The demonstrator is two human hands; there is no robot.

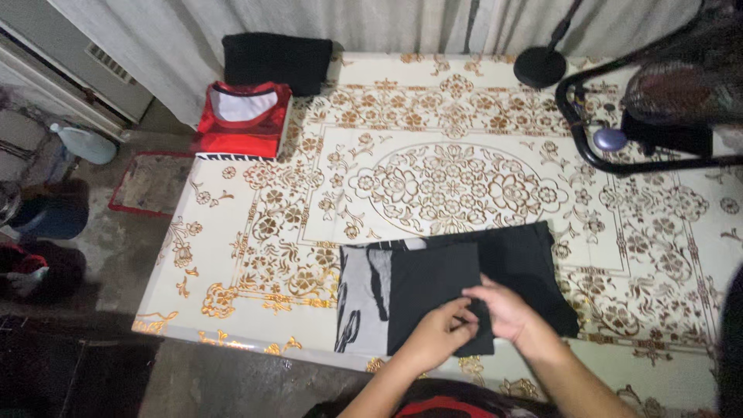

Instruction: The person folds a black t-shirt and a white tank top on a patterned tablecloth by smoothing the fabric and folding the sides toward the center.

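While both hands meet at the near table edge, left to right: folded red shirt [244, 120] far left (black folded cloth [276, 60] behind it); black garment [457, 290] with grey-printed panel, long axis left-right, lies directly under the hands; left hand [437, 333] and right hand [503, 310] each pinch its near fold; 2 hands equally close.

No packages, labels, signs or screens show anywhere in this view.
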